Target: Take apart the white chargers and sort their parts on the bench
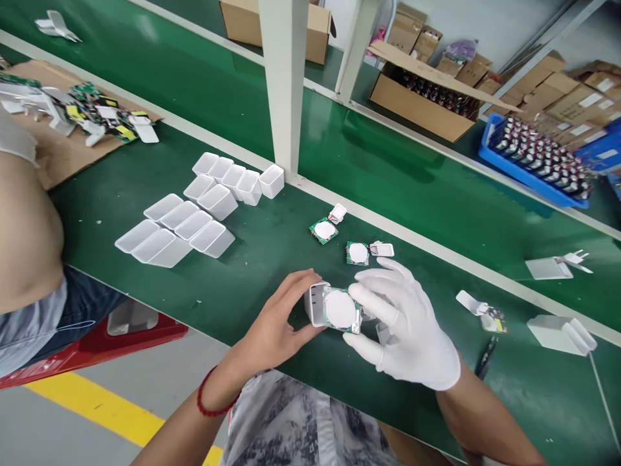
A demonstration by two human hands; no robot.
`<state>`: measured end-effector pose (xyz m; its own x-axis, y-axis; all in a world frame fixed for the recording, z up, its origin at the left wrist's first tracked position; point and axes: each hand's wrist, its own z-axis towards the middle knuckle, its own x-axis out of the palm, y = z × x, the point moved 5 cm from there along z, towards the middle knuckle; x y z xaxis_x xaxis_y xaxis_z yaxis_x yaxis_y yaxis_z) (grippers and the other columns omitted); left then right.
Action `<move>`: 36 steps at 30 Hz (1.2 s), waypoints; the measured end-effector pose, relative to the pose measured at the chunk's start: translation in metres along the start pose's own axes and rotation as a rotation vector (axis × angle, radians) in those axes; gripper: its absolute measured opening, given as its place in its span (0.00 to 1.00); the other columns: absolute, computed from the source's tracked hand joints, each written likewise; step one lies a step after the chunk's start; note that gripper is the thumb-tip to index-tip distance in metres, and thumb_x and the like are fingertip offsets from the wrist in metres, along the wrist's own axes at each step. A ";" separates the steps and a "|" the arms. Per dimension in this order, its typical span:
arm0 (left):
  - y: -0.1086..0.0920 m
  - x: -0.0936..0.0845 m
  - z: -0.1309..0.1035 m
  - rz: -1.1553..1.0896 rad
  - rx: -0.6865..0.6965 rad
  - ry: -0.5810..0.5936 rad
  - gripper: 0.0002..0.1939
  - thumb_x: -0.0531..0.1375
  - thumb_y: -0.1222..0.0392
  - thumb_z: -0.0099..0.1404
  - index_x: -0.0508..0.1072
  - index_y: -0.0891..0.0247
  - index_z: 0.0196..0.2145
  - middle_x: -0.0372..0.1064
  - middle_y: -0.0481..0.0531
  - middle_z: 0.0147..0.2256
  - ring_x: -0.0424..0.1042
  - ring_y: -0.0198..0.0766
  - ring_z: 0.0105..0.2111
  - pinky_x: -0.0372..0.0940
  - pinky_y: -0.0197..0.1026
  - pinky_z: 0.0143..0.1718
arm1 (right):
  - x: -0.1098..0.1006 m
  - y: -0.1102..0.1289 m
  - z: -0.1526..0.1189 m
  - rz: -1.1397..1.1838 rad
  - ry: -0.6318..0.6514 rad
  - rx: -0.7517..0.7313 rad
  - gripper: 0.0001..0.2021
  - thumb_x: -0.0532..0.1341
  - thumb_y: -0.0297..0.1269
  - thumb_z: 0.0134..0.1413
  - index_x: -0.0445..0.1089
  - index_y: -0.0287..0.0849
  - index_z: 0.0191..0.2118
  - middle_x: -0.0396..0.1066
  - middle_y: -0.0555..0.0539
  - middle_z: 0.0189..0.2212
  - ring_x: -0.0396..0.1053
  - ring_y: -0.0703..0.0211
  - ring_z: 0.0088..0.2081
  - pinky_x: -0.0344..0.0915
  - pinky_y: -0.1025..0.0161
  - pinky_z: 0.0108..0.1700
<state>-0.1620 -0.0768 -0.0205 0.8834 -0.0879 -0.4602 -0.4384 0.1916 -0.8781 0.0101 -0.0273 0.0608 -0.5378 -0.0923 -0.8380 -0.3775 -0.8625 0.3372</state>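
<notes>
My bare left hand (281, 320) grips a white plastic housing (316, 304), thumb below and fingers above, its open end facing right. Gloved in white, my right hand (400, 323) pinches a green circuit board (356, 317) with a round white disc (340, 309) on it. The board's left edge sits at the housing's mouth; how far it reaches inside I cannot tell. Part of what hangs behind the board is hidden by the glove. Just beyond my hands lie two similar boards, one (323, 230) farther left and one (358, 253) nearer the glove, each wired to a small white piece.
Several open white housings (194, 223) stand grouped to the left. A white post (284, 90) rises behind them. Rightward lie a black pen-like tool (486, 357), a loose board (492, 320) and a white unit (560, 335). Another person's arm (29, 226) is at far left, by cardboard (53, 162) with parts.
</notes>
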 end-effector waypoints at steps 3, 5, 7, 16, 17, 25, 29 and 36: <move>-0.014 -0.005 0.001 -0.029 0.011 -0.049 0.31 0.61 0.62 0.67 0.57 0.45 0.63 0.57 0.55 0.61 0.61 0.50 0.62 0.64 0.52 0.60 | -0.008 0.010 0.010 -0.089 0.070 -0.023 0.18 0.64 0.33 0.51 0.64 0.44 0.49 0.71 0.47 0.36 0.70 0.51 0.43 0.61 0.43 0.56; -0.018 -0.005 0.001 -0.060 -0.009 -0.041 0.31 0.61 0.63 0.67 0.57 0.42 0.63 0.57 0.54 0.61 0.63 0.50 0.60 0.68 0.50 0.56 | -0.012 0.016 0.016 -0.130 0.104 -0.041 0.14 0.62 0.33 0.53 0.65 0.44 0.47 0.71 0.47 0.33 0.70 0.53 0.41 0.62 0.45 0.55; -0.018 -0.004 0.001 -0.095 -0.040 -0.023 0.31 0.61 0.62 0.67 0.58 0.41 0.63 0.57 0.54 0.61 0.65 0.49 0.58 0.72 0.46 0.50 | -0.016 0.019 0.020 -0.163 0.119 -0.053 0.12 0.62 0.32 0.54 0.66 0.41 0.45 0.71 0.47 0.32 0.70 0.53 0.40 0.62 0.45 0.55; -0.019 -0.003 0.002 -0.111 0.001 -0.037 0.31 0.62 0.63 0.66 0.59 0.44 0.62 0.58 0.56 0.59 0.66 0.49 0.57 0.72 0.42 0.46 | -0.019 0.024 0.025 -0.210 0.163 -0.039 0.09 0.63 0.34 0.52 0.70 0.38 0.39 0.72 0.46 0.33 0.70 0.51 0.40 0.59 0.47 0.56; -0.019 -0.003 0.002 -0.105 0.003 -0.035 0.31 0.62 0.63 0.66 0.59 0.44 0.62 0.58 0.56 0.59 0.66 0.49 0.58 0.72 0.42 0.47 | -0.018 0.025 0.026 -0.215 0.168 -0.045 0.09 0.63 0.34 0.52 0.71 0.38 0.40 0.72 0.46 0.33 0.70 0.51 0.40 0.59 0.47 0.56; -0.018 -0.003 0.000 -0.078 -0.016 -0.007 0.31 0.62 0.63 0.66 0.58 0.43 0.62 0.58 0.55 0.60 0.65 0.48 0.58 0.71 0.43 0.50 | -0.013 0.027 0.030 -0.264 0.222 -0.047 0.11 0.60 0.35 0.54 0.71 0.36 0.42 0.71 0.44 0.33 0.69 0.50 0.39 0.58 0.43 0.57; -0.018 -0.004 0.001 -0.081 -0.013 -0.017 0.30 0.62 0.64 0.65 0.60 0.44 0.61 0.58 0.55 0.59 0.66 0.48 0.58 0.72 0.42 0.47 | -0.011 0.028 0.031 -0.284 0.245 -0.035 0.12 0.59 0.34 0.55 0.72 0.34 0.43 0.70 0.44 0.32 0.69 0.50 0.39 0.58 0.44 0.57; -0.016 -0.003 0.001 -0.085 -0.014 -0.011 0.31 0.62 0.66 0.64 0.60 0.44 0.61 0.58 0.53 0.59 0.65 0.47 0.58 0.73 0.41 0.48 | -0.009 0.029 0.033 -0.313 0.269 -0.031 0.09 0.59 0.32 0.54 0.73 0.35 0.40 0.70 0.44 0.30 0.69 0.50 0.39 0.58 0.45 0.57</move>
<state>-0.1575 -0.0782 -0.0050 0.9194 -0.0927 -0.3822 -0.3636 0.1700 -0.9159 -0.0204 -0.0355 0.0926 -0.1829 0.0543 -0.9816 -0.4664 -0.8838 0.0381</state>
